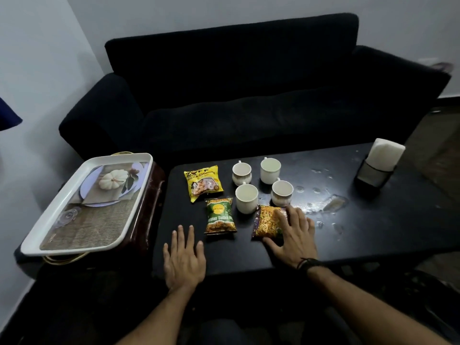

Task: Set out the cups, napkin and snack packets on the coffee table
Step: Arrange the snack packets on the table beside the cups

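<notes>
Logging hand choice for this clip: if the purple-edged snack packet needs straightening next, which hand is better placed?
The right hand: it already lies on the purple-edged orange snack packet. The left hand rests flat on the black coffee table, nearer the green snack packet.

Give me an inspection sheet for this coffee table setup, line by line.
Surface: dark coffee table, wet patches right of the cups.
Job's things: four cups upright and clustered; yellow packet, green packet and orange packet lying flat; napkin in holder at far right.
Clutter: tray on side stand, left.
Grippers: left hand flat on table; right hand open, resting on orange packet.
Cables: nothing seen.
Surroundings: black sofa behind, pale wall.
</notes>
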`<state>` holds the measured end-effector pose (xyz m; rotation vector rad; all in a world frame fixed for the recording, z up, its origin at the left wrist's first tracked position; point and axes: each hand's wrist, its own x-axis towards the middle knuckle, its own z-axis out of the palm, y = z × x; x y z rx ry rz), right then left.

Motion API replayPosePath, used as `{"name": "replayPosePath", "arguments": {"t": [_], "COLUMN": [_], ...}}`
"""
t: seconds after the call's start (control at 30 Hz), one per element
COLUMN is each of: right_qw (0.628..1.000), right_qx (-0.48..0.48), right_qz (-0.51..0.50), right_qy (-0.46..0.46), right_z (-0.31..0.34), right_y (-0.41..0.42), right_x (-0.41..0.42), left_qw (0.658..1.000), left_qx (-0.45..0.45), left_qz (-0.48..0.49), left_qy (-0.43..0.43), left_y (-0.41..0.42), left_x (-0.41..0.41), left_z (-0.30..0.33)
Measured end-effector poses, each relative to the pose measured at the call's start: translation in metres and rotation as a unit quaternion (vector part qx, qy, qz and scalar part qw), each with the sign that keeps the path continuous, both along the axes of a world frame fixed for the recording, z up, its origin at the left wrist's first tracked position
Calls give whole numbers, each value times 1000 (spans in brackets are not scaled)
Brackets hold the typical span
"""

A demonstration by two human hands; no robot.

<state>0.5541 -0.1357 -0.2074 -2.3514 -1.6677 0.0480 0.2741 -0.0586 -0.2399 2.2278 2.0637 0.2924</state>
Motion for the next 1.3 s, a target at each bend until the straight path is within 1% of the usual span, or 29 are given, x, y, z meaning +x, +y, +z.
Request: {"name": "replayPosePath", "arguments": {"t": [0.07,0.17,0.23,0.3,0.33,0.43,0.5,0.6,0.67,0.77,0.83,0.9,0.97,1.07,1.13,1.23,1.3], "right_qw": [998,998,997,994,990,963,948,944,950,971,985,990,985,960,951,953,959], "right_qx": [-45,-19,12,53,89,216,254,231,196,109,43,6,-4,6,20,25,49], "right_qz": [30,56,61,72,82,115,132,157,174,166,134,118,161,244,267,283,273], "right_qy": [29,19,38,60,72,113,142,175,170,135,103,74,68,140,157,108,66], "right_z": [-2,5,13,22,25,37,50,72,80,82,77,67,52,37,33,35,35], "right_y": [1,3,4,0,-3,-8,1,35,64,103,124,135,135,126,123,117,112], "right_x": [5,11,12,9,6,-14,-40,-91,-129,-171,-185,-191,-197,-201,-199,-193,-186], "left_qw": [1000,1000,1000,1000,1000,1000,1000,1000,1000,998,992,987,985,981,981,990,995], "left_qx": [-1,1,3,7,8,10,9,12,14,16,30,46,60,65,66,79,73], "left_qz": [-1,-2,-2,-1,-1,0,0,-3,-3,39,86,110,101,101,100,54,37], "left_qy": [8,9,3,1,0,-4,-10,-8,-7,-56,-87,-107,-127,-151,-153,-100,-61], "left_y": [0,1,1,0,-1,-2,-2,-4,-5,-6,-9,-12,-13,-15,-17,-15,-11], "left_x": [0,0,-2,-2,-2,-1,-1,-1,-3,-2,0,1,0,2,2,-1,-3], "left_z": [0,0,1,1,2,3,4,6,6,8,12,15,18,21,24,19,14]}}
